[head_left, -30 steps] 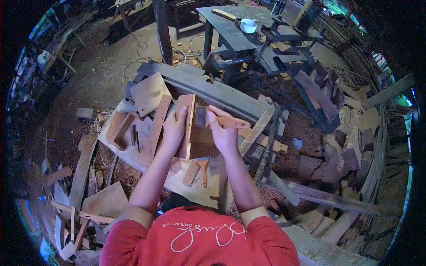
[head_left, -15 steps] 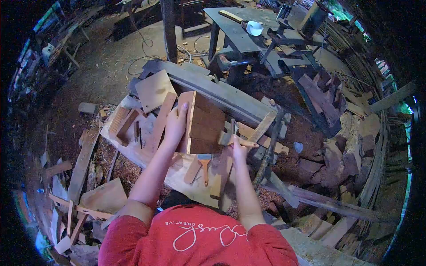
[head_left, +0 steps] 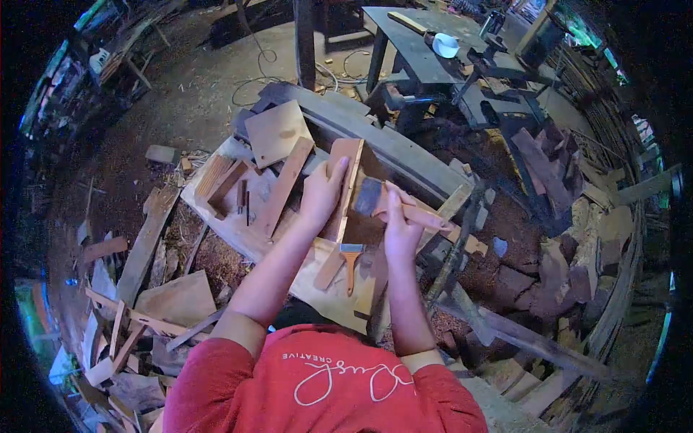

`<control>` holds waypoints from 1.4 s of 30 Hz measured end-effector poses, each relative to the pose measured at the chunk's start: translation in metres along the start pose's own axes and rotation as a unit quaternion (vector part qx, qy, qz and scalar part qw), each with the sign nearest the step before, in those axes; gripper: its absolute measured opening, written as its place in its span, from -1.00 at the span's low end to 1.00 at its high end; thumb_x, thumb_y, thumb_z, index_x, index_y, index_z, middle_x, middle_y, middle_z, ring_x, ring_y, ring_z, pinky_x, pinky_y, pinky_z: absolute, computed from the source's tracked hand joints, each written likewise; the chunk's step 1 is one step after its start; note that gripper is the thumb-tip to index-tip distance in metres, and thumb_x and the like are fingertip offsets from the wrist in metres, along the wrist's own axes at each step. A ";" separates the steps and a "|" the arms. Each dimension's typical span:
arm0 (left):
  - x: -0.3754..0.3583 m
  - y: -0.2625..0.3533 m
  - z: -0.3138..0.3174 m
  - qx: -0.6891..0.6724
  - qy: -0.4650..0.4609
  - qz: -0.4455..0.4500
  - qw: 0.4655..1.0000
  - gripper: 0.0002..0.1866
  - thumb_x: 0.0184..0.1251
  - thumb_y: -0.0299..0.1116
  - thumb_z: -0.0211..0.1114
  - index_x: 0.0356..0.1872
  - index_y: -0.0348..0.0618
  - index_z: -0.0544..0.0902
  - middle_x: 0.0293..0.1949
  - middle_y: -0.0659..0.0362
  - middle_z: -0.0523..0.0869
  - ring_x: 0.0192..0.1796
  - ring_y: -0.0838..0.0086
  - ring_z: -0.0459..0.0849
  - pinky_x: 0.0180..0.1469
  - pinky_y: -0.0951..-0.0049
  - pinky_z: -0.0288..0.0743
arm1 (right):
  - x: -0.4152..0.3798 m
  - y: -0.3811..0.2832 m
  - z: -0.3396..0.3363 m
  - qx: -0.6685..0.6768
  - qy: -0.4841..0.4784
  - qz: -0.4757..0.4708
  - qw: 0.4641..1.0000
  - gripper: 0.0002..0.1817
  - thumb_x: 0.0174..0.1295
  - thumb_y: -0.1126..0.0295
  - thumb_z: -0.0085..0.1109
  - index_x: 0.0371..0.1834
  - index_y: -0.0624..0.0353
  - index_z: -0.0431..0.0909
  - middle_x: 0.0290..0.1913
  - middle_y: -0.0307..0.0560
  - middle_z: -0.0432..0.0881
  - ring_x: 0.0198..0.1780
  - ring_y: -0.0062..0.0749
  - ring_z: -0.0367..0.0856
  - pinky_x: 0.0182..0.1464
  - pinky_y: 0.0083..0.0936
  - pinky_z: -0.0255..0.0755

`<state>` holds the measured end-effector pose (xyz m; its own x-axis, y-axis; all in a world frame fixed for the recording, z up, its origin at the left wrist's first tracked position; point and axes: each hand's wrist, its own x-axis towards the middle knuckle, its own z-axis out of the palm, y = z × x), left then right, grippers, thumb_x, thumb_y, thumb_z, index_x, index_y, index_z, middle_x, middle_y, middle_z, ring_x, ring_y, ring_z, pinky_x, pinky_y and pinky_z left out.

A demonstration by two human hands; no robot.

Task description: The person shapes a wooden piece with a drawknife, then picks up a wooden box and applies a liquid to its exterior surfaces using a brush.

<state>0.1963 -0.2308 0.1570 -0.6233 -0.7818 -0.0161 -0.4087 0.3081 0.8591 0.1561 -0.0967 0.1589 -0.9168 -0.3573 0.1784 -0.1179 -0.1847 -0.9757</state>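
My left hand (head_left: 323, 191) grips the left side of a brown wooden box (head_left: 363, 229), which stands tilted on the bench, its pale edge toward me. The fingers lie along the outer side panel. My right hand (head_left: 402, 231) is closed around the handle of a wide paintbrush (head_left: 369, 196), whose dark bristles overlap the box's brown face just right of that edge. Below the box, a smaller paintbrush (head_left: 350, 268) with an orange handle lies on the bench, bristles pointing away from me.
The low wooden bench (head_left: 242, 242) carries a square board (head_left: 278, 133), a long slat (head_left: 289, 180) and a small frame (head_left: 222, 186). Wood offcuts (head_left: 177, 297) surround it. Behind stands a dark table (head_left: 404, 40) with a white container (head_left: 445, 46).
The box has turned, so its brown face looks narrower. My right hand has raised the paintbrush up to that face. The whole view has shifted, moving the bench rightward.
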 end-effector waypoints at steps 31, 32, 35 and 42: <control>0.009 -0.005 0.006 -0.009 -0.010 0.006 1.000 -0.45 0.06 0.05 -0.02 -0.33 -0.39 0.47 -0.38 -0.19 0.52 -0.24 0.09 0.50 -0.20 0.34 0.32 | -0.015 -0.021 -0.015 0.115 -0.008 0.227 0.967 -0.76 0.06 0.39 -0.02 -0.23 0.28 0.43 -0.28 -0.14 0.49 -0.36 -0.58 0.47 -0.29 -0.68 0.38; 0.011 -0.007 0.007 -0.011 -0.010 0.006 1.000 -0.45 0.06 0.05 -0.02 -0.33 -0.39 0.47 -0.38 -0.19 0.52 -0.24 0.09 0.50 -0.20 0.34 0.32 | -0.015 -0.026 -0.014 0.176 0.004 0.272 0.946 -0.75 0.07 0.37 -0.04 -0.22 0.27 0.42 -0.26 -0.14 0.48 -0.33 -0.55 0.48 -0.26 -0.64 0.38; 0.014 -0.015 0.009 -0.056 -0.009 0.002 0.998 -0.45 0.06 0.05 -0.02 -0.37 -0.40 0.47 -0.41 -0.19 0.52 -0.27 0.09 0.51 -0.22 0.35 0.33 | -0.017 0.004 -0.021 0.334 -0.004 0.317 0.888 -0.78 0.01 0.32 0.04 -0.28 0.14 0.49 -0.35 -0.22 0.50 -0.44 -0.58 0.45 -0.44 -0.63 0.35; 0.011 -0.009 0.003 0.001 0.003 0.012 1.000 -0.43 0.06 0.06 -0.02 -0.48 -0.44 0.46 -0.48 -0.21 0.51 -0.32 0.06 0.51 -0.27 0.31 0.33 | -0.041 0.089 -0.048 0.230 0.084 0.352 0.903 -0.74 0.08 0.24 -0.05 -0.24 0.14 0.45 -0.36 -0.29 0.49 -0.39 -0.57 0.43 -0.39 -0.65 0.33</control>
<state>0.1912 -0.2405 0.1473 -0.6293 -0.7771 0.0083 -0.3943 0.3285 0.8582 0.1647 -0.0546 0.0588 -0.7520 -0.3983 -0.5252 0.6529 -0.3405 -0.6766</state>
